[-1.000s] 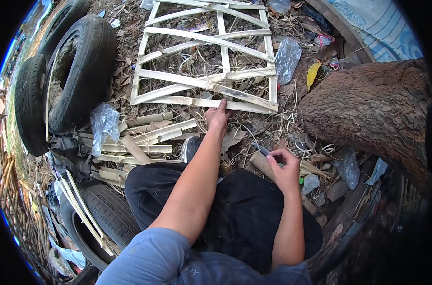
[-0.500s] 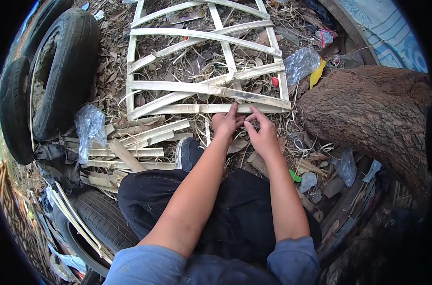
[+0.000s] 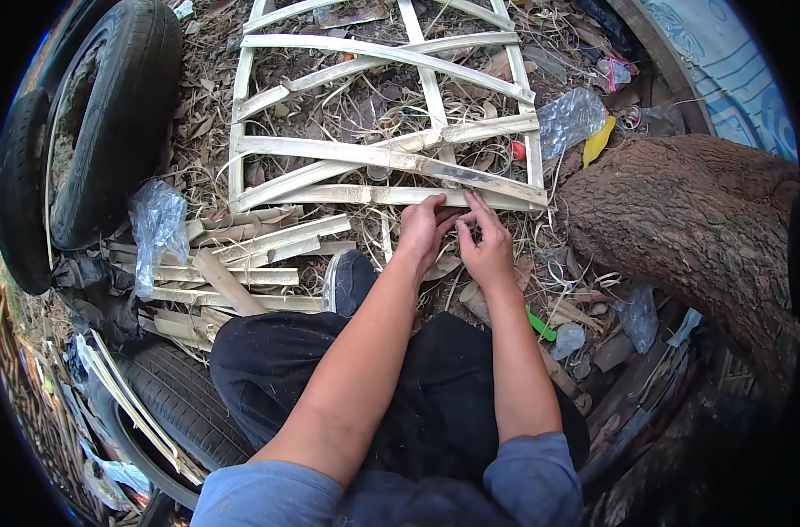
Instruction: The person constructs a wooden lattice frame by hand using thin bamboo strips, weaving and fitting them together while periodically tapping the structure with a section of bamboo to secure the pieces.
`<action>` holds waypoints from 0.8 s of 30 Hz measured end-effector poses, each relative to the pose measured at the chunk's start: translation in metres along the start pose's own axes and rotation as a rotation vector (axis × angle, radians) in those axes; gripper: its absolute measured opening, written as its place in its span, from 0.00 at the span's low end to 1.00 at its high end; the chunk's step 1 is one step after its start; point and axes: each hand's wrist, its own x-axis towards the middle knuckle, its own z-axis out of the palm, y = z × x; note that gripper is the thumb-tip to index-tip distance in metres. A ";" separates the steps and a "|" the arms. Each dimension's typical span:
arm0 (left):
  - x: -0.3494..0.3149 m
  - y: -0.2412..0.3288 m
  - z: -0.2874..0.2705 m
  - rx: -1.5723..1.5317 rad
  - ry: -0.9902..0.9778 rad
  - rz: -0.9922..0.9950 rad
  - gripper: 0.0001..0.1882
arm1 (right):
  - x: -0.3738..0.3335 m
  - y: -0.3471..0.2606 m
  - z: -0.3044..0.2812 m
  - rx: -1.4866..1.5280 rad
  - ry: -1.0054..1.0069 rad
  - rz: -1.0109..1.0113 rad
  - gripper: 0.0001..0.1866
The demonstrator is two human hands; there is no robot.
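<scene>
A lattice frame of pale split bamboo [image 3: 382, 155] lies flat on the ground in front of me, its slats crossing one another. At its near edge, right of the middle, my left hand [image 3: 423, 230] grips the near bamboo slat [image 3: 329, 195] with curled fingers. Right beside it, my right hand [image 3: 488, 244] is closed in a loose pinch. Its fingertips meet the same slat, and its thumb lies close to the left fingers. Whatever might be between the right fingertips is too small or hidden to make out.
Split bamboo pieces [image 3: 268, 250] lie piled left of my shoe [image 3: 351, 283]. Old tyres [image 3: 123, 123] stand at the far left, and another tyre [image 3: 184, 404] lies near my knee. A thick tree trunk [image 3: 681, 220] rises at right. Clear plastic [image 3: 571, 121], shavings and leaves litter the ground.
The view has shifted slightly, so the frame sits a little higher in the picture. My hands stay at the near slat; the right fingers have drawn in closer to the left hand.
</scene>
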 end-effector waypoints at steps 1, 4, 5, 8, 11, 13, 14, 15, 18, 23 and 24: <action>0.000 0.001 0.001 0.012 0.000 -0.004 0.21 | 0.000 0.001 -0.001 -0.004 0.003 -0.001 0.21; -0.001 0.003 0.004 -0.096 0.008 -0.015 0.16 | 0.001 0.002 -0.001 -0.149 0.042 -0.167 0.12; -0.002 0.003 0.004 -0.095 0.007 -0.013 0.16 | 0.002 -0.002 -0.001 -0.167 0.053 -0.168 0.09; -0.005 -0.002 0.007 -0.089 -0.072 0.037 0.19 | 0.004 -0.006 -0.005 -0.200 0.081 -0.198 0.05; -0.008 -0.004 0.015 -0.114 -0.065 0.104 0.15 | 0.008 -0.013 -0.013 -0.222 0.105 -0.228 0.04; -0.012 -0.001 0.022 -0.191 -0.116 0.169 0.12 | 0.012 -0.021 -0.020 -0.232 0.114 -0.226 0.04; -0.016 0.001 0.026 -0.189 -0.091 0.161 0.12 | 0.014 -0.026 -0.023 -0.256 0.131 -0.246 0.04; -0.018 0.004 0.030 -0.211 -0.136 0.165 0.12 | 0.017 -0.030 -0.027 -0.280 0.147 -0.266 0.04; -0.025 0.017 0.050 -0.195 -0.218 0.154 0.12 | 0.034 -0.037 -0.044 -0.312 0.224 -0.298 0.03; -0.001 0.006 0.047 -0.065 -0.113 0.079 0.16 | 0.039 -0.002 -0.041 -0.206 0.054 -0.155 0.13; 0.004 0.003 0.037 -0.039 -0.073 0.061 0.16 | 0.032 0.007 -0.034 -0.197 0.003 -0.132 0.16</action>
